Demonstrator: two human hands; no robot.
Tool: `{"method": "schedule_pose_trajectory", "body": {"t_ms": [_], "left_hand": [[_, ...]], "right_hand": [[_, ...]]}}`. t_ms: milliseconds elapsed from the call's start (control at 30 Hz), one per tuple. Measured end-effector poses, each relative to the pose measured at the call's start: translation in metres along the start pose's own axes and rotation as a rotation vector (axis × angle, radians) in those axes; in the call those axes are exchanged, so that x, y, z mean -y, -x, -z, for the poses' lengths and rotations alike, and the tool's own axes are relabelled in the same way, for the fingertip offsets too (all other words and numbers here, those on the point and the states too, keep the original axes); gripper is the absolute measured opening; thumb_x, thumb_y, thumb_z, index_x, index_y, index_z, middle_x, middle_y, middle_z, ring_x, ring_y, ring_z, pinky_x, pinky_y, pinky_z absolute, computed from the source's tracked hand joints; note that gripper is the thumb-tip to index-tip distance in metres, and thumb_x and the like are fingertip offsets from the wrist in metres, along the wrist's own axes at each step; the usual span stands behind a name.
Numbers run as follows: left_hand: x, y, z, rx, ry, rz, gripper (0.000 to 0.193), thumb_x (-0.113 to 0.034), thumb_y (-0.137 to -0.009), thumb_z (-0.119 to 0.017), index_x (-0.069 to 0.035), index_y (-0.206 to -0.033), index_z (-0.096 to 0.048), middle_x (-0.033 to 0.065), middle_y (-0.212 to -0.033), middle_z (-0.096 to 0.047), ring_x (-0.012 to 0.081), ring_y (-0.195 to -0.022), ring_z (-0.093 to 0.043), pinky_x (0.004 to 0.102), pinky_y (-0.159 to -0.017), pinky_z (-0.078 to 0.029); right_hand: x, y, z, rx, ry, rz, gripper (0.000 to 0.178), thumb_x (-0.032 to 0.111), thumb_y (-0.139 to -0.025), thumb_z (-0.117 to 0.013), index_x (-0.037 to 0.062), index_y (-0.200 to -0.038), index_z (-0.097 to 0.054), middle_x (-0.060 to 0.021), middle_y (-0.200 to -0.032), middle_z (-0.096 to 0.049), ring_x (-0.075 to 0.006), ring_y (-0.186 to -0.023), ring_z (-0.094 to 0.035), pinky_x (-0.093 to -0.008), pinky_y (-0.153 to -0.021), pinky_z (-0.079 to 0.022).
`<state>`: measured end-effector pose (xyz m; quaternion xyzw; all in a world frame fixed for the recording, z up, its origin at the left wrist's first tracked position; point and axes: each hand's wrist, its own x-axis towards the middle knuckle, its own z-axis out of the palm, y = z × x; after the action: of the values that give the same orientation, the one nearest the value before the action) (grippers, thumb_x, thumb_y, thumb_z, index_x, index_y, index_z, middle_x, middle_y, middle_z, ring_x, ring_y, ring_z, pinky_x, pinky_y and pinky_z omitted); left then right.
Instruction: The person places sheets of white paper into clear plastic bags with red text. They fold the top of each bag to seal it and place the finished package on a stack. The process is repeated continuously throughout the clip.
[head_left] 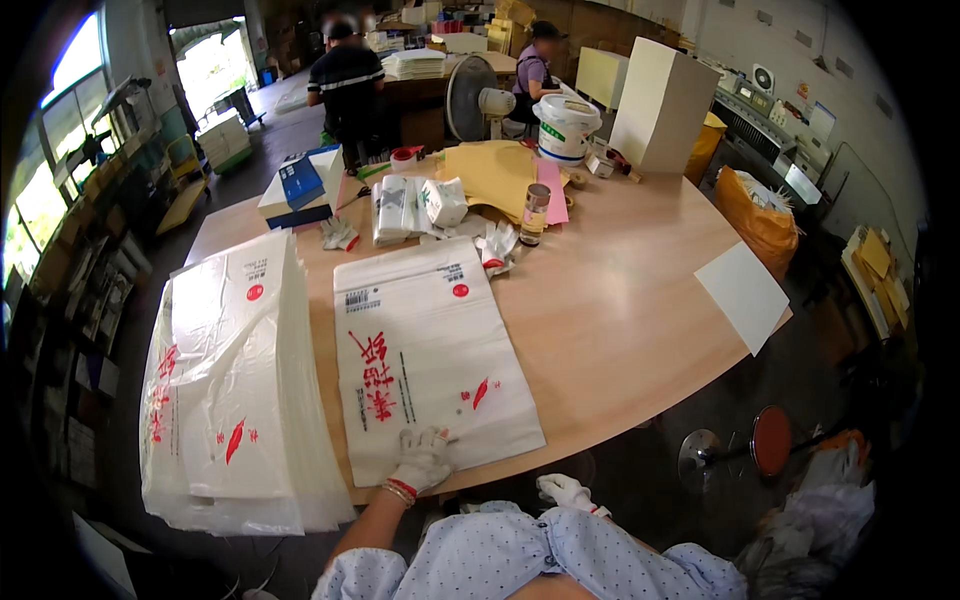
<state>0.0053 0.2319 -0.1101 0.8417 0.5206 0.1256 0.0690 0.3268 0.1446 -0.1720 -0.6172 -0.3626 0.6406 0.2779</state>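
Observation:
My left hand [422, 460], in a white knitted glove, lies with its fingers spread on the near edge of a flat white pack [420, 350] printed in red and black. The pack rests at the table's middle front; whether it is a bag or wrapped sheets I cannot tell. My right hand [568, 493], also gloved, hangs just off the table's front edge, fingers loosely apart, with nothing visible in it. To the left, a thick stack of similar printed packs [225, 370] in loose clear plastic reaches past the table edge.
Behind the pack on the table [620, 330] are spare gloves [497, 245], white packets [398, 208], a jar [534, 214], yellow paper [490, 170] and a white bucket [566, 130]. A white sheet [742, 295] overhangs the right edge. A round stool [770, 440] stands nearby. Two people work beyond.

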Motion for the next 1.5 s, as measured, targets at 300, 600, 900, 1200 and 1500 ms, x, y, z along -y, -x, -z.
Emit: {"method": "schedule_pose_trajectory", "body": {"t_ms": [300,600,900,1200,1500], "left_hand": [[-0.024,-0.001,-0.065,0.174,-0.399,0.070,0.022,-0.019,-0.082,-0.048,-0.006,-0.094,-0.059,0.0179,-0.096,-0.052,0.0359,-0.090,-0.050,0.0529,-0.077,-0.039],[-0.026,-0.022,-0.032,0.238,-0.233,0.226,0.023,-0.020,-0.086,-0.044,-0.006,-0.096,-0.059,0.0200,-0.101,-0.056,0.0339,-0.095,-0.056,0.0449,-0.072,-0.049],[-0.021,-0.027,-0.067,0.259,-0.398,0.273,0.018,-0.016,-0.084,-0.046,-0.007,-0.090,-0.060,0.0134,-0.091,-0.063,0.0296,-0.084,-0.063,0.0436,-0.062,-0.051],[-0.116,-0.061,0.085,0.662,-0.181,0.210,0.029,-0.025,-0.080,-0.048,-0.017,-0.105,-0.062,0.0131,-0.101,-0.064,0.0320,-0.093,-0.062,0.0507,-0.068,-0.047],[0.038,-0.170,0.106,0.188,-0.260,0.247,0.039,-0.029,-0.078,-0.058,-0.011,-0.112,-0.057,0.0155,-0.112,-0.059,0.0303,-0.105,-0.057,0.0523,-0.083,-0.043]], "right_hand": [[0.001,0.007,0.014,-0.039,0.118,0.083,0.027,0.018,-0.088,-0.057,0.0001,-0.108,-0.061,-0.0076,-0.093,-0.066,-0.0129,-0.081,-0.062,-0.0258,-0.074,-0.049],[-0.035,0.004,0.029,0.000,0.256,0.109,0.028,0.018,-0.087,-0.058,0.0013,-0.109,-0.062,-0.0084,-0.094,-0.066,-0.0142,-0.084,-0.062,-0.0285,-0.075,-0.050],[-0.042,0.006,0.061,0.045,-0.154,0.128,0.025,0.012,-0.088,-0.055,0.0000,-0.109,-0.059,-0.0060,-0.096,-0.064,-0.0121,-0.081,-0.061,-0.0247,-0.075,-0.050],[-0.058,0.025,0.084,-0.020,-0.005,-0.034,0.026,0.018,-0.088,-0.057,0.0038,-0.109,-0.062,-0.0056,-0.095,-0.066,-0.0117,-0.084,-0.062,-0.0242,-0.074,-0.049],[0.063,0.011,0.028,-0.005,0.662,0.617,0.031,0.024,-0.081,-0.065,0.0028,-0.103,-0.062,-0.0125,-0.093,-0.064,-0.0281,-0.088,-0.062,-0.0345,-0.080,-0.049]]}}
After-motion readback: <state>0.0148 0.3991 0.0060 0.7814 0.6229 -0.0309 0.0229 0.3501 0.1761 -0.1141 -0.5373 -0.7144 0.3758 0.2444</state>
